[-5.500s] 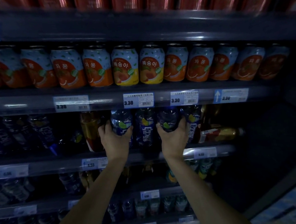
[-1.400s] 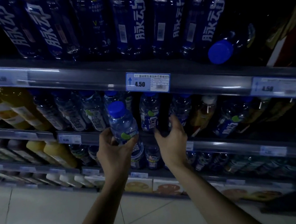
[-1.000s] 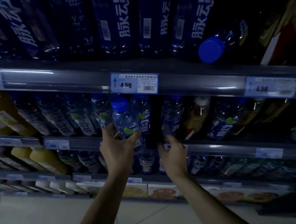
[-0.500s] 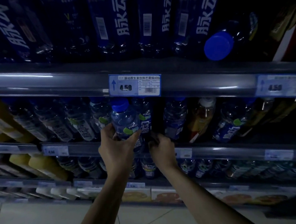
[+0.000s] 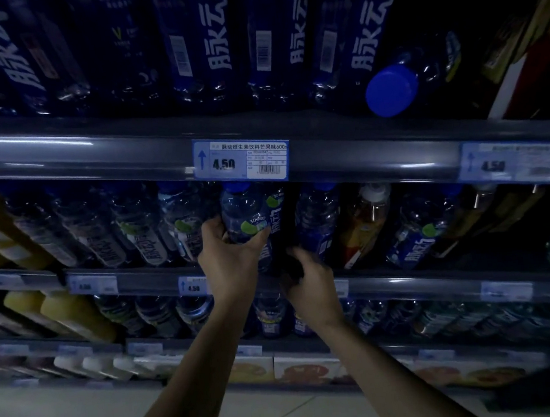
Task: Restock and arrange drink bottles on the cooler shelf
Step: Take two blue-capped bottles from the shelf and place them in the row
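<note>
A dim cooler shelf point(image 5: 408, 279) carries rows of blue drink bottles under a price tag point(image 5: 241, 162). The left hand point(image 5: 230, 263) grips a blue-capped bottle point(image 5: 244, 214), upright in the shelf's front row. The right hand point(image 5: 311, 284) curls low just beside it; whether it grasps anything cannot be told.

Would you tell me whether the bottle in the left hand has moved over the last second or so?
Yes. The bottle in the left hand has shifted right and up, its cap now directly under the 4.50 price tag.
</note>
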Motion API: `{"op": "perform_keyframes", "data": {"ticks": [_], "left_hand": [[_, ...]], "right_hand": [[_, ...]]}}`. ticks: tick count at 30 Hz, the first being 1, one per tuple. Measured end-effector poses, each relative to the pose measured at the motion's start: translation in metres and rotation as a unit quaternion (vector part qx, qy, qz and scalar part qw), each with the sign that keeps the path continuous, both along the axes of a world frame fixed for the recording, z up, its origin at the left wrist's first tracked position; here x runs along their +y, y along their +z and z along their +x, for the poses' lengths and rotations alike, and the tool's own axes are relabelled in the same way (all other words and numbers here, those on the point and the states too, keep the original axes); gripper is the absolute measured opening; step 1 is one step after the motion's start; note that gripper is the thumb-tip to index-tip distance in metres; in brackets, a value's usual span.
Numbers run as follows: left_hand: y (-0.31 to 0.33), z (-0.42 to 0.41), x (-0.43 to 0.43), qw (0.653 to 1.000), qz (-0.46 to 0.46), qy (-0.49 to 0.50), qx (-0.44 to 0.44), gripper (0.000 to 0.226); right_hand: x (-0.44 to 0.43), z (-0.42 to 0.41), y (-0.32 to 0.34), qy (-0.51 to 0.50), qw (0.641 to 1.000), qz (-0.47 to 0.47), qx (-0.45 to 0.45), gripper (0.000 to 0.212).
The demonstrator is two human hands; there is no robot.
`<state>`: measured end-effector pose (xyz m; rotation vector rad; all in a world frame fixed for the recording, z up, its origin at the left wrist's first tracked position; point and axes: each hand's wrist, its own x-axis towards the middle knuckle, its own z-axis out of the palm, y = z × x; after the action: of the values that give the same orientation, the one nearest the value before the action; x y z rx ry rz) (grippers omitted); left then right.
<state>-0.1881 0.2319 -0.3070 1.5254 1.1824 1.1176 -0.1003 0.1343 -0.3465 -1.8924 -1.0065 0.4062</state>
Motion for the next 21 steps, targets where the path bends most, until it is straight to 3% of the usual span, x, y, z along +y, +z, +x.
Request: {"op": "perform_keyframes", "data": {"ticks": [4,7,12,21], "left_hand": [[-0.003,0.012,0.006,1.0,-0.011,0.004,-0.011,0.061],[-0.007,0.021,0.005,1.0,-0.03,-0.001,-0.009,0.068],[-0.012,0.027,-0.002,1.0,-0.007,-0.019,0.005,0.06],[-0.02,0.017,-0.007,0.996,-0.02,-0.08,0.02,0.079]], "right_hand": [[-0.015,0.008,-0.009,-0.013,0.998,-0.005,-0.053,0.048],[-0.025,0.012,-0.013,-0.016,0.998,0.004,-0.053,0.047],[-0.033,0.014,-0.02,-0.017,0.998,-0.006,-0.057,0.047],[-0.038,0.011,-0.022,-0.031,0.998,-0.041,-0.038,0.05]]}}
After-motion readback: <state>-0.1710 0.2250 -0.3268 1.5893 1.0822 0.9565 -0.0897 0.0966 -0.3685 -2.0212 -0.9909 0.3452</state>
